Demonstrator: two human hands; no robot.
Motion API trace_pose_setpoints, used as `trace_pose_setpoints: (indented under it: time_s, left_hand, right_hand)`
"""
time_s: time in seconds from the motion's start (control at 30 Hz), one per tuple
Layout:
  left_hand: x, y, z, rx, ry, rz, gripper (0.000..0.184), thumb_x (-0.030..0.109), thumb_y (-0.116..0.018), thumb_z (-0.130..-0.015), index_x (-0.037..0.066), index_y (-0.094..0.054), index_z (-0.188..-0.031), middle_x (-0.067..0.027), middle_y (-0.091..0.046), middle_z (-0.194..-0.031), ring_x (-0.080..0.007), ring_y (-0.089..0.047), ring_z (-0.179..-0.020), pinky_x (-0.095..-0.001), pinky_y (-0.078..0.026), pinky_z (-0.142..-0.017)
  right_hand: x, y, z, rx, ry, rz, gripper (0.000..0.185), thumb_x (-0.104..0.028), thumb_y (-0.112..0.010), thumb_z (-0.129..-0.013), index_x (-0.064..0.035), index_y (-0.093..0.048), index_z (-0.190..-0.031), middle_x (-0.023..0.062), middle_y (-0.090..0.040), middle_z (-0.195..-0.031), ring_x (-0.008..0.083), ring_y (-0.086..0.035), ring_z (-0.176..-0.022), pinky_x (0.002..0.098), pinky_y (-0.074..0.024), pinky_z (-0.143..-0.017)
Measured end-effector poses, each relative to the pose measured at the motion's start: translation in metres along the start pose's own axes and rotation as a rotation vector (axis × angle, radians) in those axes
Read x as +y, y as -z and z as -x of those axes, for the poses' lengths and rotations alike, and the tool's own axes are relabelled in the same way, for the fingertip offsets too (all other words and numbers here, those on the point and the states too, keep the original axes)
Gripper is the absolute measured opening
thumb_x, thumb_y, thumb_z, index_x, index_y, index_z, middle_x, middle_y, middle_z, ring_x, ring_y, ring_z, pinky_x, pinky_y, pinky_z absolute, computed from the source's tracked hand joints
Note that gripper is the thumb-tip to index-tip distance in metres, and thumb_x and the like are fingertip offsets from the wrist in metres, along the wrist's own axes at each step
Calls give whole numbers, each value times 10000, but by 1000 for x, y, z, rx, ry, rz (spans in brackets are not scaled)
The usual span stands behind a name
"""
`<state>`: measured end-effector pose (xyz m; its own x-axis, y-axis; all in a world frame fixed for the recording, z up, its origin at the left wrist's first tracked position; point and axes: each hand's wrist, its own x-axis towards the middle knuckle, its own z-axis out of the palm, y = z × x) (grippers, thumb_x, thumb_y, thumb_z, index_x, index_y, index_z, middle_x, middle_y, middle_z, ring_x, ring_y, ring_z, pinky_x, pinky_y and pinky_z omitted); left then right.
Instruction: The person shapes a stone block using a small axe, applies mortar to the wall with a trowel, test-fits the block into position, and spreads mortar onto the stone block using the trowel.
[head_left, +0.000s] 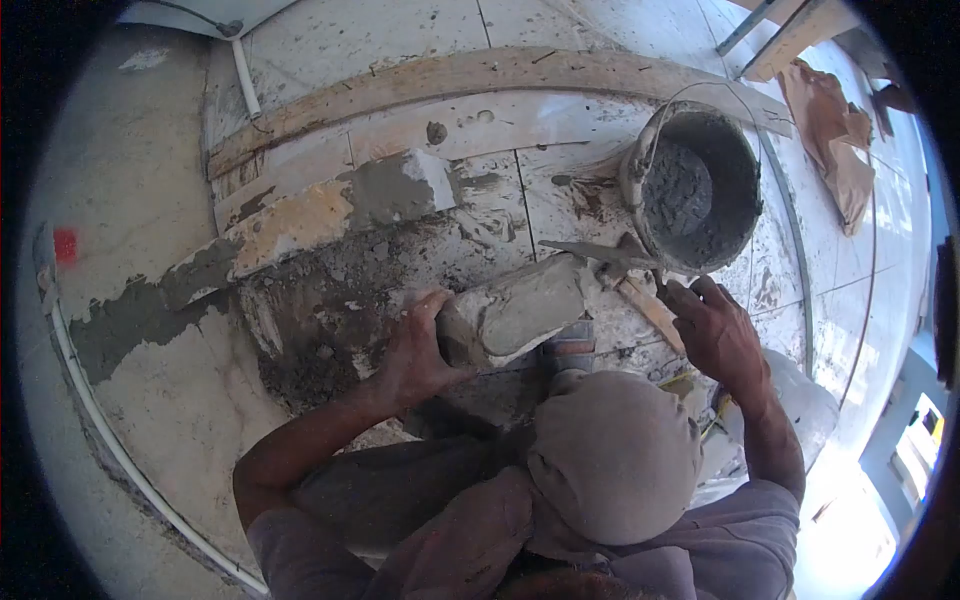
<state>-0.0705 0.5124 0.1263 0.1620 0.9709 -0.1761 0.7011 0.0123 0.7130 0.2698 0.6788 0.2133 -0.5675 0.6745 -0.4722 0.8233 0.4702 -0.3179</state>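
My left hand [422,350] grips the left end of a grey block [530,308] whose upper face is coated with wet mortar. My right hand [712,330] is closed round the handle of a trowel [612,254], its blade pointing left over the block's right end. Just above the right hand stands a bucket [640,195], holding grey mortar [680,190]. To the left of the block, a low row of laid blocks [295,222] runs diagonally, partly covered in mortar.
A long wooden board [440,78] with nails lies across the tiled floor beyond the blocks. Loose mortar and debris [310,340] cover the ground at centre left. Torn brown paper [828,140] lies right of the bucket. A white pipe [110,445] curves along the left.
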Motion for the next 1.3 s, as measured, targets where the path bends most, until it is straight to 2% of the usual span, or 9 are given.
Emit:
trace_pose_setpoints:
  time_s: [0.1, 0.17, 0.27, 0.5, 0.6, 0.67, 0.93, 1.13, 1.3]
  left_hand:
    - [1, 0, -1, 56, -24, 47, 1018, 337, -850, -581, -11, -229, -1309, -256, -334, -1247, -400, -376, -1165, -483, -311, -994]
    - [4, 6, -3, -23, 119, 94, 987, 316, -822, -599, -54, -241, -1306, -273, -332, -1286, -409, -347, -1222, -464, -299, -1029]
    - [2, 1, -7, 35, 117, 80, 1010, 366, -837, -590, -11, -242, -1314, -253, -322, -1270, -401, -363, -1182, -486, -305, -1009]
    - [4, 7, -12, -45, 333, 103, 1054, 396, -837, -580, -10, -217, -1329, -250, -305, -1303, -400, -334, -1229, -463, -299, -1032]
    - [6, 4, -14, 52, 163, 51, 1092, 418, -846, -557, -14, -211, -1333, -247, -298, -1311, -389, -334, -1240, -452, -302, -1034]
    - [19, 13, -20, -76, 354, 203, 1054, 353, -838, -587, -31, -207, -1339, -257, -318, -1292, -401, -358, -1215, -459, -311, -1022]
    - [6, 5, -11, 53, 194, 69, 1108, 423, -859, -535, -15, -215, -1323, -226, -346, -1267, -370, -382, -1202, -445, -316, -1022]
    - [3, 12, -17, 69, 340, 215, 1049, 364, -853, -566, 0, -221, -1320, -209, -360, -1248, -336, -385, -1197, -431, -317, -1016]
    - [-5, 7, -17, 142, 335, 424, 1044, 357, -853, -568, -3, -219, -1315, -203, -363, -1250, -317, -390, -1190, -430, -319, -1014]
  right_hand:
    - [6, 4, 2, -16, 29, -214, 397, -61, -632, -760, -78, -564, -1151, 143, -539, -918, 327, -592, -813, 432, -493, -699]
    - [3, 10, 1, 8, 81, -347, 410, -59, -642, -755, -61, -564, -1158, 151, -553, -948, 333, -594, -837, 427, -490, -711]
    - [-7, 17, -2, -49, 340, -540, 454, -80, -677, -747, -34, -557, -1183, 164, -573, -1002, 343, -593, -876, 399, -481, -753]
    - [-2, 0, -10, 169, 307, -489, 468, -75, -698, -715, -44, -570, -1164, 178, -570, -1003, 342, -596, -868, 392, -497, -726]
    - [-4, 3, -13, 148, 382, -389, 475, -63, -695, -708, -69, -569, -1167, 164, -571, -989, 336, -600, -867, 386, -512, -694]
    - [-19, 1, -17, 118, 443, -319, 477, -47, -673, -717, -98, -560, -1178, 144, -564, -972, 332, -594, -861, 394, -518, -669]
    - [-18, -14, -20, 177, 210, -35, 458, -34, -638, -736, -100, -547, -1181, 123, -527, -933, 322, -576, -843, 412, -504, -647]
    - [11, -35, 11, 150, -97, -644, 401, -149, -641, -802, 13, -525, -1150, 178, -585, -950, 292, -586, -859, 334, -459, -752]
    - [30, -42, 39, 321, -46, -533, 400, -139, -637, -805, 19, -522, -1155, 163, -591, -944, 251, -594, -845, 333, -466, -751]
